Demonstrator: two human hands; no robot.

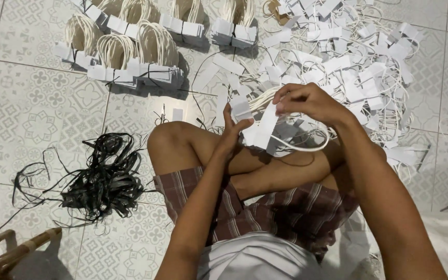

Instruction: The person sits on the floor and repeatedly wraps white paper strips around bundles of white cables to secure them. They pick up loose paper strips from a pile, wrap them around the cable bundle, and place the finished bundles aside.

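The floor point(37, 119) is pale grey tile with a flowery pattern and thin dark grout lines, evenly lit. At seven o'clock, a piece of cane furniture point(6, 251) juts into the corner.

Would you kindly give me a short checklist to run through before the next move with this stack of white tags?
1. Left hand backs the stack of white tags: ok.
2. Right hand pinches the stack from above: ok.
3. Tag edges aligned: not ok, they fan out.
4. White cord loop free of the knee: cannot tell.
5. Black ties lie on the floor to the left: ok.
6. Bundled stacks kept apart from the loose pile: ok.
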